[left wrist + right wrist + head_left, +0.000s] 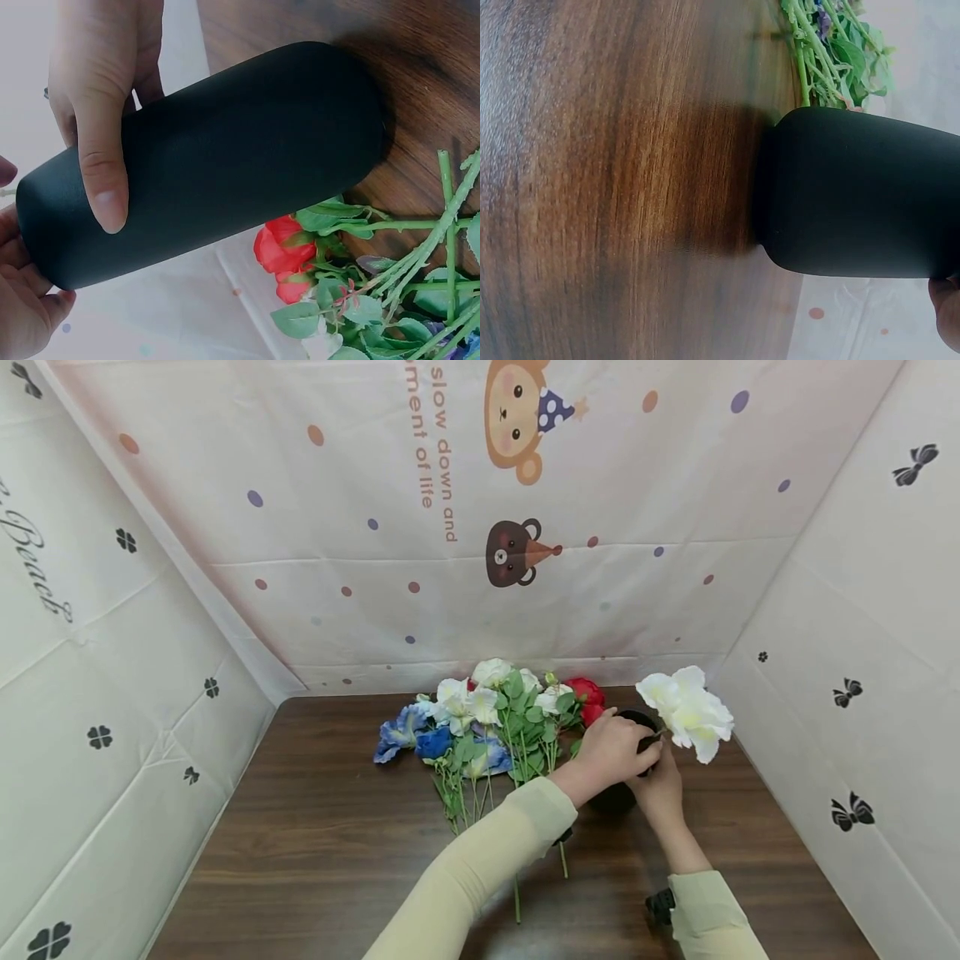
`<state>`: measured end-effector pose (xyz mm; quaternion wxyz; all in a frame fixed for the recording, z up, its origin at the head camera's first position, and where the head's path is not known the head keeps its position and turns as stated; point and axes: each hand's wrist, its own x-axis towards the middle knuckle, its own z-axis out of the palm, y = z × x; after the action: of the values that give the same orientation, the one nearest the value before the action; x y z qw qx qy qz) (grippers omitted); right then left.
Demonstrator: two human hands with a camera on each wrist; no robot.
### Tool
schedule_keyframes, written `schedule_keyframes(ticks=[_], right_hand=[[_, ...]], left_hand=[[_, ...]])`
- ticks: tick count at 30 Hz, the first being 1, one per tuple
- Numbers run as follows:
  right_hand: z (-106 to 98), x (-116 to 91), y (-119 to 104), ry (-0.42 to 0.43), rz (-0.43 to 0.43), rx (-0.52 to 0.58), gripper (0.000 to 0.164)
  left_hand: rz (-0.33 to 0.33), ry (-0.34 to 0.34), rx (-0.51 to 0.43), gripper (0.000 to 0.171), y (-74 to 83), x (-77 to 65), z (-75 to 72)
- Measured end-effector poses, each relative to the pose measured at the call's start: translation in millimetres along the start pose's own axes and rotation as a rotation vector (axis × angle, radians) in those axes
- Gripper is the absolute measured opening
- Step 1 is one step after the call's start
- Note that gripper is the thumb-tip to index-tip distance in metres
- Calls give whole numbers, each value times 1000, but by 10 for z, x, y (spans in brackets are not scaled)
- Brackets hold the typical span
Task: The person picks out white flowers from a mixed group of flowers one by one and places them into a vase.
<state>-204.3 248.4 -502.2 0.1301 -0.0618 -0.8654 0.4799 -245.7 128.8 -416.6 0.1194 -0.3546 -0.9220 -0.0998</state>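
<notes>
A tall black vase (pixel 247 142) stands on the table. My right hand (pixel 660 785) grips its upper side, the thumb (pixel 105 187) laid along the wall in the left wrist view. At the vase mouth is my left hand (pixel 611 747), fingers curled by the rim and fingertips at the stem of a large white artificial flower (pixel 688 710). That bloom leans out to the right above the vase. The lower stem is hidden. In the right wrist view the vase base (pixel 802 195) meets the table, with one fingertip (pixel 947 319) against its side.
Artificial flowers lie left of the vase: white roses (pixel 491 672), blue blooms (pixel 401 735) and red peonies (pixel 585 691). Their green stems (pixel 517 893) reach toward the front of the brown wooden table (pixel 300 843). Patterned white cloth (pixel 360 610) hangs behind and along both sides.
</notes>
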Motion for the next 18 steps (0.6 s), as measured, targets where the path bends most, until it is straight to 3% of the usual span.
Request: schedule_keyframes(ticks=[5, 11, 15, 18], right_hand=[[4, -7, -9, 18, -55, -18, 75], [54, -1, -3, 109, -109, 13, 51], [74, 1, 11, 140, -119, -26, 41], [77, 2, 11, 126, -113, -27, 48]], left_hand=[[-7, -15, 1, 30, -9, 4, 1], [1, -6, 25, 28, -21, 20, 3], [5, 2, 19, 19, -36, 20, -31], [33, 38, 7, 17, -77, 6, -64]])
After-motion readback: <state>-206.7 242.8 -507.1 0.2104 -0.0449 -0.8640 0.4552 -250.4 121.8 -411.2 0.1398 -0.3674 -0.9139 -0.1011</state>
